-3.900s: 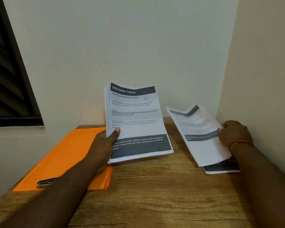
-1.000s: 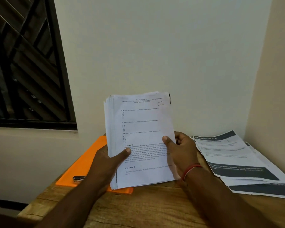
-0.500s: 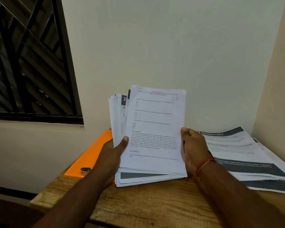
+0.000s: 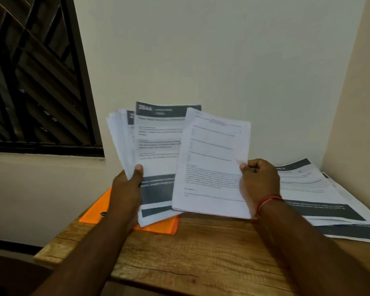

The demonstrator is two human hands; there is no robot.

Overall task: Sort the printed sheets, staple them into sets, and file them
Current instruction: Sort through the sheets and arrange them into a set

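Mid-sort: my left fingers (image 4: 138, 170) grip the stack (image 4: 158, 144) upright above the counter (image 4: 201, 253); my right fingers (image 4: 248, 167) pinch plain sheets (image 4: 211, 167) beside it. They seem unlike the banded pile (image 4: 320, 197) at right, so next I'd lay them in a separate spot.

My right hand (image 4: 258, 180) now pinches the thin white set of plain-text printed sheets (image 4: 211, 167) and has drawn it to the right, off the thick fanned stack of printed paper (image 4: 120, 142) in my left hand (image 4: 126, 189). This uncovers a white sheet with a dark header band (image 4: 158, 133) marked 2644.
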